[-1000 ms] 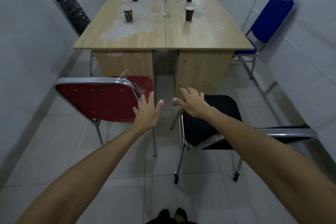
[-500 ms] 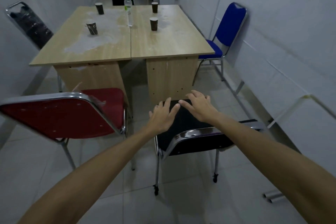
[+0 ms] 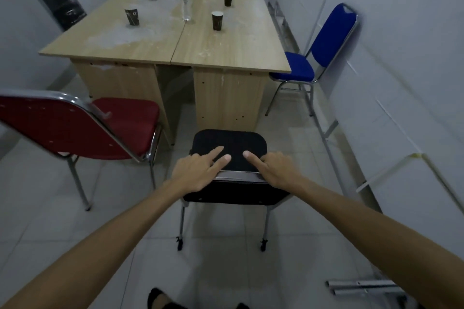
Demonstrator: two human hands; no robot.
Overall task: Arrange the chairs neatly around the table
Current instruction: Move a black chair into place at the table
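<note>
While both rest on the black chair (image 3: pixel 229 143) backrest, left hand (image 3: pixel 198 170) and right hand (image 3: pixel 275 170) lie loosely spread.

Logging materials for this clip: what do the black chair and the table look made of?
Black chair: matte dark padding, probably fabric, on a shiny, probably chromed metal frame that glints along the backrest top. Table: pale wood-grain board, likely laminate, with a dull finish and whitish smears.
</note>
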